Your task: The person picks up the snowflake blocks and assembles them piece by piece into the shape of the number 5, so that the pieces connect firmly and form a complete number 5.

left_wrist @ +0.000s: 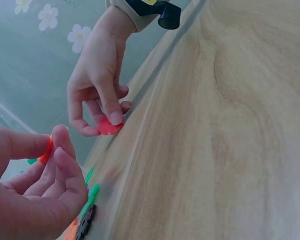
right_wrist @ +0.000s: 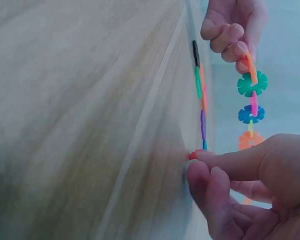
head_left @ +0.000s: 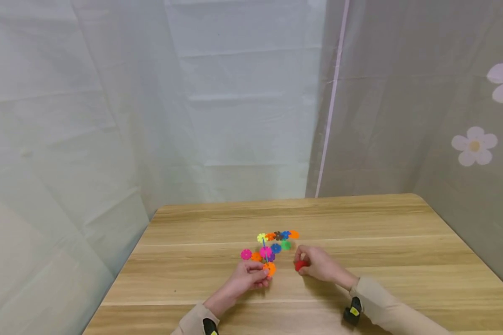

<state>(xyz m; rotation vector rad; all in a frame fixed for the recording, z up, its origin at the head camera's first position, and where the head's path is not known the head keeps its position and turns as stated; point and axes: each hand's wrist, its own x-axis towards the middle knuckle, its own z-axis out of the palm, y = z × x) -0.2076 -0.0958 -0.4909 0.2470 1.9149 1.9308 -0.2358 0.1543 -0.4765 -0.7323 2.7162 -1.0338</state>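
My left hand (head_left: 246, 278) pinches an orange notched plastic disc (head_left: 271, 268) between thumb and fingers. That disc is the near end of a chain of joined notched discs, with a green disc (right_wrist: 246, 85), a pink disc (right_wrist: 254, 104) and a blue disc (right_wrist: 245, 115) following it in the right wrist view. To the right, my right hand (head_left: 322, 265) pinches a red notched disc (head_left: 300, 264) just above or at the tabletop; the left wrist view shows the red disc (left_wrist: 108, 127) between thumb and fingertips. The two hands are apart.
Loose discs lie on the wooden table (head_left: 184, 279) around the chain, among them a pink disc (head_left: 246, 254), a purple disc (head_left: 271, 257) and a green disc (head_left: 286, 245). Pale curtains (head_left: 251, 116) hang behind the table's far edge.
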